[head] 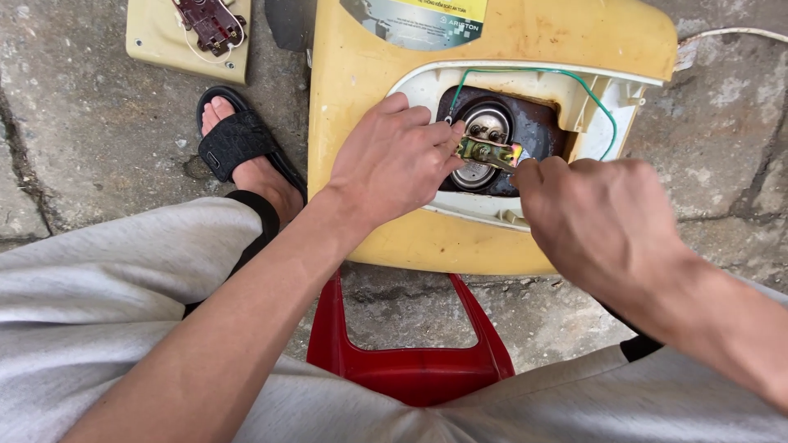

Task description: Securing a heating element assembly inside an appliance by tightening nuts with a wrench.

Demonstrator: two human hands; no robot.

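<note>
A yellowed plastic water-heater casing (525,49) lies on the concrete ground with its service opening facing up. Inside the opening sits a round metal flange (486,123) on a dark rusty plate, crossed by a small brass-coloured bracket (486,151). My left hand (394,160) rests on the opening's left edge, its fingertips pinching the bracket's left end. My right hand (599,221) comes in from the right, fingers closed at the bracket's right end; what they grip is hidden. A green wire (603,111) loops along the opening's top and right side.
A detached yellowed cover (152,41) carrying a dark red electrical part (209,23) lies at the top left. My sandalled foot (238,148) is beside the casing. A red plastic stool (410,361) shows between my grey-trousered legs. A white cable (730,34) runs at top right.
</note>
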